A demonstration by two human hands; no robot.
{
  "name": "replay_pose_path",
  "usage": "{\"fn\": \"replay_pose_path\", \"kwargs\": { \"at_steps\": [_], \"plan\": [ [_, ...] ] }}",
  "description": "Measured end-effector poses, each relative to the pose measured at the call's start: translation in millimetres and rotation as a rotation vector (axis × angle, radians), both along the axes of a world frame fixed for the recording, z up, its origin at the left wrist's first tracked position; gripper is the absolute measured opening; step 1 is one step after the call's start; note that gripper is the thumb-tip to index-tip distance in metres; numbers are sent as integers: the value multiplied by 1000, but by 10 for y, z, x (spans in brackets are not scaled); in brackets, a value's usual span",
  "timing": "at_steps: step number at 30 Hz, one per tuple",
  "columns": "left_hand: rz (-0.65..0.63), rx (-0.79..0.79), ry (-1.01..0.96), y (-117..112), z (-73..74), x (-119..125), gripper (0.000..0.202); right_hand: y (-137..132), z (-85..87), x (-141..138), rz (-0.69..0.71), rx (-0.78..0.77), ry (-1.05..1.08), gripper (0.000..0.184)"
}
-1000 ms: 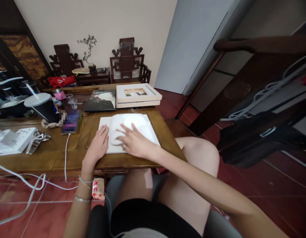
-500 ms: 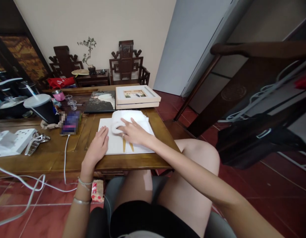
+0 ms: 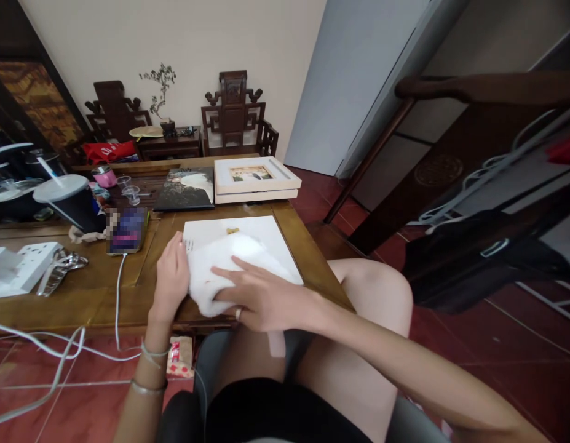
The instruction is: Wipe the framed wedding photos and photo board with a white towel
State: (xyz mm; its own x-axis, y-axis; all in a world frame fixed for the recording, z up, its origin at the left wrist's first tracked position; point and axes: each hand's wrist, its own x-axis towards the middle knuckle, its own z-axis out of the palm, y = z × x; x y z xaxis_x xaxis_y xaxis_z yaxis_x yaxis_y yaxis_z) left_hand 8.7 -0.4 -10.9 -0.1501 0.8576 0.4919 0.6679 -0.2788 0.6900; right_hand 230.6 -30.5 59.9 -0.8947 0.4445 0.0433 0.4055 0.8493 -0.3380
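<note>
A white flat board point(image 3: 257, 231) lies near the front edge of the wooden table point(image 3: 82, 295). A white cloth point(image 3: 220, 267) rests bunched on its near half. My right hand point(image 3: 257, 298) lies flat on the cloth with its fingers stretched out, at the near edge of the board. My left hand point(image 3: 171, 280) rests on the board's left edge, fingers curled down beside the cloth. A small gold mark point(image 3: 232, 231) shows at the board's far side.
A white picture frame point(image 3: 254, 178) and a dark picture point(image 3: 186, 187) lie further back. A phone point(image 3: 125, 231) with a cable, a lidded cup point(image 3: 67, 200) and a white power strip point(image 3: 21, 264) sit to the left. A dark wooden rail point(image 3: 473, 89) stands on the right.
My right hand has dragged the cloth from the board's far side toward me, down to its near edge. My left hand has shifted from flat on the board to its left edge.
</note>
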Motion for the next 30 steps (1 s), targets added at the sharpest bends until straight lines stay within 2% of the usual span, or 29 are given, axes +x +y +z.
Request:
{"fn": "replay_pose_path", "kwargs": {
  "at_steps": [4,6,9,13,16,19,24,27,30],
  "plan": [
    [-187,-88,329,-40,36,93,47,386,43,108,-155,-1,-29,41],
    [-226,-161,396,-50,49,102,45,655,45,20,-242,20,-20,39],
    [-215,-213,397,-44,55,74,44,982,55,-260,-352,11,-17,33],
    [-244,-176,350,-23,40,23,48,1173,70,-666,-307,-12,52,34],
    [-245,-144,337,-18,18,9,48,1220,49,-734,-281,-29,95,37],
    [-250,-135,338,-20,1,10,45,1277,-10,-480,-330,-51,107,40],
    [-264,-143,355,-19,-18,13,42,1300,-147,286,-518,-93,154,37],
    [-250,-149,368,-19,-33,13,44,1087,-197,579,-574,-47,105,34],
    [-243,-160,372,-27,-42,14,52,645,-179,706,-440,-10,62,34]
  ]
}}
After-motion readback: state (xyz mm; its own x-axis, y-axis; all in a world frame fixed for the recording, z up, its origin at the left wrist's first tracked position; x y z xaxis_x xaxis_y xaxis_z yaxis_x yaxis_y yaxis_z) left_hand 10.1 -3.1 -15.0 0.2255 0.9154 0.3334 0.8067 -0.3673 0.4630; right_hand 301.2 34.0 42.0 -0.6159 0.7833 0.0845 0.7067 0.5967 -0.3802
